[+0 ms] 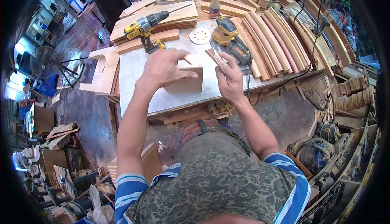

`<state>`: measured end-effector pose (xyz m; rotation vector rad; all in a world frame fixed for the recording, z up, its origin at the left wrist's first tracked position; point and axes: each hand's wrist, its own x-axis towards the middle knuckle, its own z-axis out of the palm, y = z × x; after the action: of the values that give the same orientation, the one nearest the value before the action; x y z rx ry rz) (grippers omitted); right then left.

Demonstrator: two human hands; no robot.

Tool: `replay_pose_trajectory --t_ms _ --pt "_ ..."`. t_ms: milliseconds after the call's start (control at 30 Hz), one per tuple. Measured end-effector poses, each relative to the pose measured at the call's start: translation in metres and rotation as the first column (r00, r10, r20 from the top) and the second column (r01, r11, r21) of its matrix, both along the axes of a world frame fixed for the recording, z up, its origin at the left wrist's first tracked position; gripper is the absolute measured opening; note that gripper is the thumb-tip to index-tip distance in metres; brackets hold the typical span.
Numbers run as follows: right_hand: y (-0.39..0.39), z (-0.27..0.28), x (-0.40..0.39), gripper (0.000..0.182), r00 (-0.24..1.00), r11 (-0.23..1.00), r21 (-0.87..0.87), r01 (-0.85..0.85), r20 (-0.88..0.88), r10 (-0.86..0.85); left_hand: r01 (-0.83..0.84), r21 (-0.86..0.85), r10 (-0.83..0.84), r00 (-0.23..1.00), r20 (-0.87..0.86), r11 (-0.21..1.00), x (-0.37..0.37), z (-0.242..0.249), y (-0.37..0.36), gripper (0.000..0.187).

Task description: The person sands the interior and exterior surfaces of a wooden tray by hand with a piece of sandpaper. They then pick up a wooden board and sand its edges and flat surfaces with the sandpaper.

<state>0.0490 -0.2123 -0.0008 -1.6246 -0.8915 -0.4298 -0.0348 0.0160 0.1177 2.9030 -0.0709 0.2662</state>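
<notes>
On the pale board of the workbench stands a light wooden box (193,81), near the front edge. My left hand (164,67) is closed on its top, thumb on the near side and fingers at the upper edge. To the right of the box, my right hand (230,77) holds a small folded brown piece (216,59) between thumb and fingers, raised above the board. That piece looks like sandpaper or thin wood; I cannot tell which. The box and the small piece are apart.
Behind lie a yellow drill (146,28), a round perforated disc (200,36), a sander (226,31) with its cable, a bottle (214,7) and stacked planks (170,17). Curved wooden strips (272,43) fill the right side.
</notes>
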Motion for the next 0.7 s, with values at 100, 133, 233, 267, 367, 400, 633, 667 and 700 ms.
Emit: replay_pose_trajectory --t_ms 100,133,233,267,367,400,633,667,700 --pt "-0.006 0.002 0.003 0.054 0.99 0.996 -0.059 0.063 0.129 -0.055 0.05 -0.125 -0.051 0.999 -0.006 0.991 -0.004 -0.001 -0.006 0.069" --pt "-0.008 0.004 0.002 0.058 0.981 0.989 -0.108 0.105 0.177 -0.085 0.055 -0.132 -0.057 0.998 -0.016 0.99 -0.006 -0.002 -0.013 0.069" --pt "0.001 0.007 0.004 0.061 0.983 0.987 -0.134 0.089 0.175 -0.065 0.068 -0.094 -0.069 0.998 -0.011 0.993 -0.005 -0.005 -0.025 0.067" --pt "0.003 0.006 0.006 0.062 0.981 0.99 -0.12 0.079 0.187 -0.056 0.06 -0.05 -0.059 0.998 0.032 0.997 -0.003 -0.01 -0.025 0.066" --pt "0.003 0.005 0.01 0.063 0.981 0.986 -0.134 0.099 0.18 -0.074 0.064 0.02 -0.066 0.994 0.084 0.998 0.0 -0.016 -0.026 0.065" --pt "0.005 0.006 0.011 0.063 0.987 0.989 -0.132 0.073 0.149 -0.053 0.064 0.059 -0.07 0.993 0.097 0.996 0.001 -0.015 -0.026 0.065" --pt "0.007 0.02 0.012 0.058 0.999 0.993 -0.111 -0.028 0.041 0.033 -0.059 0.219 0.019 0.984 0.18 0.974 -0.004 -0.023 -0.051 0.066" --pt "0.007 0.022 0.017 0.058 0.989 0.992 -0.128 -0.014 0.145 0.032 -0.06 0.201 0.027 0.986 0.164 0.978 -0.002 -0.024 -0.057 0.066" --pt "0.005 0.024 0.021 0.058 0.968 0.99 -0.141 0.002 0.248 0.033 -0.061 0.182 0.034 0.988 0.148 0.981 0.0 -0.025 -0.061 0.066"
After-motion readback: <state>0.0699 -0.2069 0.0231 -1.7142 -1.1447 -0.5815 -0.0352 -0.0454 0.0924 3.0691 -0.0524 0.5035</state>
